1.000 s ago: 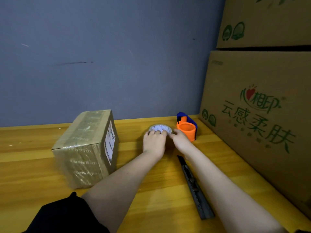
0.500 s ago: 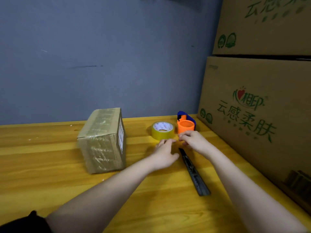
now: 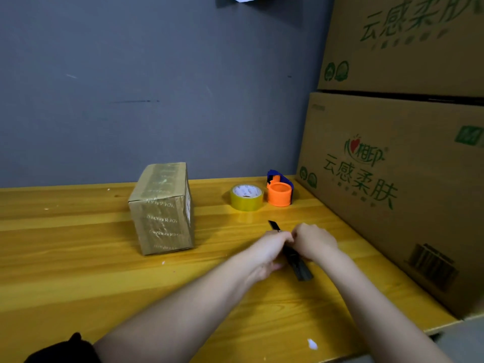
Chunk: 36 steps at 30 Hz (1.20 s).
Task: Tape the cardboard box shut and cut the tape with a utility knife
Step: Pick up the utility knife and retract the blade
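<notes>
Wooden worktop (image 3: 78,258) seen from above and behind two bare forearms, against a grey wall. At left of centre, a small cardboard box (image 3: 163,208), upright, flaps closed, glossy tape already across top and front face; standing apart from both hands. Further right, near the wall, a yellow tape roll (image 3: 246,197) lying flat, just beside an orange and blue tape dispenser (image 3: 279,191), both within easy reach but untouched. Nearer the viewer, a dark utility knife (image 3: 298,263) lying lengthwise on the worktop, blade end (image 3: 273,225) pointing away toward the roll. Left hand (image 3: 269,247) curled over the knife's forward part, fingers (image 3: 282,235) bent around it (probably steadying the body). Right hand (image 3: 315,242) curled on the knife from the other side, knuckles up, fingertips hidden; likely working the slider or picking it up, exact pinch impossible to tell. Far right, large printed cartons (image 3: 392,179) stacked, walling in the worktop's edge
</notes>
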Each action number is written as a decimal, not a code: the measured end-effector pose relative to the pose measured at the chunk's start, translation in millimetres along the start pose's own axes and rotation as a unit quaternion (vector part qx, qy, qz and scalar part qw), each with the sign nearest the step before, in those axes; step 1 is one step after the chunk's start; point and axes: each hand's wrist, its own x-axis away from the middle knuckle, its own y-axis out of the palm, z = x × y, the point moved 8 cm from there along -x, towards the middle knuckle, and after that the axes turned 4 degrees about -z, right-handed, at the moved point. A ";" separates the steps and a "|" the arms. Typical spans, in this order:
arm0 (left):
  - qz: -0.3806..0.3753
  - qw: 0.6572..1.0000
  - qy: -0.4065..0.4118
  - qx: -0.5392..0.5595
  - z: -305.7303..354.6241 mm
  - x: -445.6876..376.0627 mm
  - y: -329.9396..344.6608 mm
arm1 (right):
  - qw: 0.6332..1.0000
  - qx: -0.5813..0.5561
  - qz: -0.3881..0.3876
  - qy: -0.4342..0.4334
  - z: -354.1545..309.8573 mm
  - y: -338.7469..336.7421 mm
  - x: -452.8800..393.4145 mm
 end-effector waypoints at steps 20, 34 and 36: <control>0.097 0.981 0.134 0.098 26.2 5.6 -57.6 | 0.814 -0.572 -0.039 -0.097 -44.1 9.1 -7.2; 0.058 0.989 0.110 -0.082 24.9 14.6 -129.8 | 0.717 -0.676 -0.004 -0.168 -127.9 24.8 -14.0; 0.075 0.981 0.141 -0.106 21.2 13.8 -132.1 | 0.719 -0.670 0.019 -0.183 -128.5 23.9 -10.8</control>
